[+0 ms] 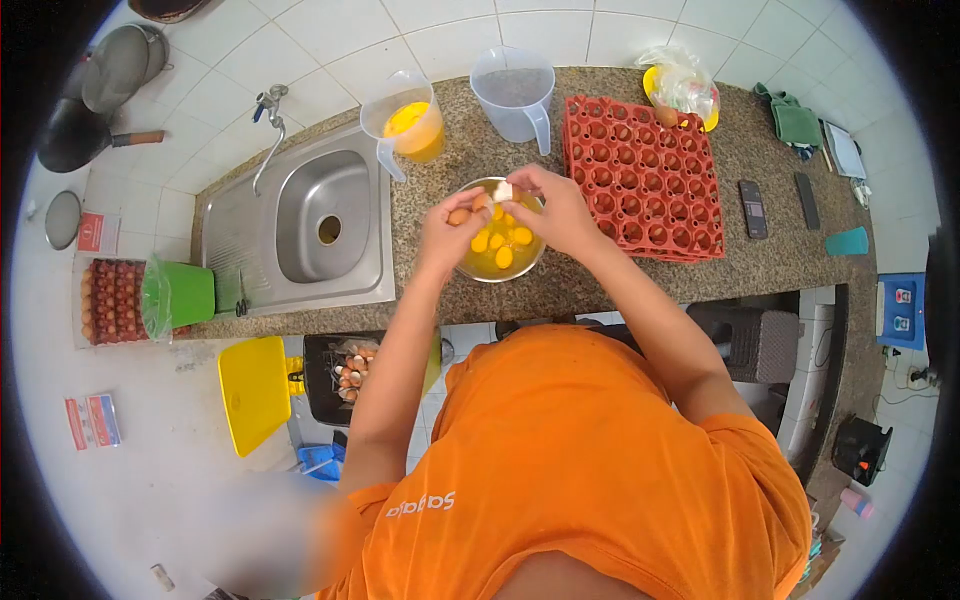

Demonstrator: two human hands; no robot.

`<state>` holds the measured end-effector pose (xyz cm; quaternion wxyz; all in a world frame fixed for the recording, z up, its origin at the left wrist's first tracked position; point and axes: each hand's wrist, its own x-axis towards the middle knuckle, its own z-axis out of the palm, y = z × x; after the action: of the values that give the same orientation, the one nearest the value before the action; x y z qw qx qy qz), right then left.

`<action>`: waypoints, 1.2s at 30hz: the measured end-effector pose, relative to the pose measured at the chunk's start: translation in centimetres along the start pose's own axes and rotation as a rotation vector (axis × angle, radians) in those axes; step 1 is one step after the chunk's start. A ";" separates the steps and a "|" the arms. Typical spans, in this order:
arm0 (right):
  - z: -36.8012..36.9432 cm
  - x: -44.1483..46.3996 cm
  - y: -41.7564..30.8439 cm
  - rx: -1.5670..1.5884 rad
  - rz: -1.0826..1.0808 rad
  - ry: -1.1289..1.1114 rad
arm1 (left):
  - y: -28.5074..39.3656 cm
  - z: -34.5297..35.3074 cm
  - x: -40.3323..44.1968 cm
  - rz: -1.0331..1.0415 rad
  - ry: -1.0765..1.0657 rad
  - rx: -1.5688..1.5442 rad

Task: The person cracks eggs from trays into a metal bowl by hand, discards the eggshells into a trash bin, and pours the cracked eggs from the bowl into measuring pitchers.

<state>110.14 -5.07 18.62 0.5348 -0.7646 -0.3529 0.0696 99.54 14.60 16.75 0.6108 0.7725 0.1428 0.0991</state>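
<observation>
ok so the metal bowl (497, 280) sits mouth-up just below and between both hands, about equally near each, round so no long axis, left hand (447, 240) gripping brown eggs or shells (459, 216) (can't tell which), right hand (565, 215) pinching a cracked eggshell (503, 190), pale side leftward.

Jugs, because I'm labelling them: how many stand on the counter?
2: the jug with yellow liquid beside the sink, and the other jug between it and the red egg trays.

Speckled stone counter (745, 140) with metal bowl (497, 280), two plastic jugs (508, 118), red egg trays (645, 248), phone (753, 209)
</observation>
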 end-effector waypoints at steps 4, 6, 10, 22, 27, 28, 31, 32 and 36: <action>1.9 0.0 -1.5 -0.061 -0.112 0.054 | -0.5 1.4 -1.3 -0.534 -0.108 -0.999; 1.0 1.2 -0.7 -0.148 -0.287 0.029 | -1.7 0.7 -2.6 -0.535 -0.139 -1.302; -7.8 6.0 0.7 -0.558 -0.137 0.312 | -3.2 -7.4 -9.5 -0.308 0.091 -1.417; -21.4 9.2 9.5 -0.788 0.446 0.255 | -16.8 -19.9 -25.7 -0.524 0.967 -0.677; -5.9 3.6 0.0 0.092 0.048 0.305 | -3.4 -7.3 -11.7 -0.306 0.335 -1.085; -2.4 2.2 -0.1 0.145 -0.040 0.281 | -2.2 -5.1 -9.2 -0.317 0.288 -1.085; 4.1 -1.9 -2.4 0.051 -0.190 0.085 | 0.9 0.2 -4.4 -0.332 0.131 -1.106; 5.2 -2.6 -1.8 0.028 -0.161 0.061 | 0.6 0.7 -4.1 -0.341 0.118 -1.080; 5.8 -2.3 2.8 0.445 0.248 -0.032 | -0.1 1.4 -3.3 -0.293 0.008 -0.618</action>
<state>106.94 -2.55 13.14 0.6716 -0.6644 -0.2409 0.2224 96.93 12.21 16.38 0.8232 0.5218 0.2176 0.0519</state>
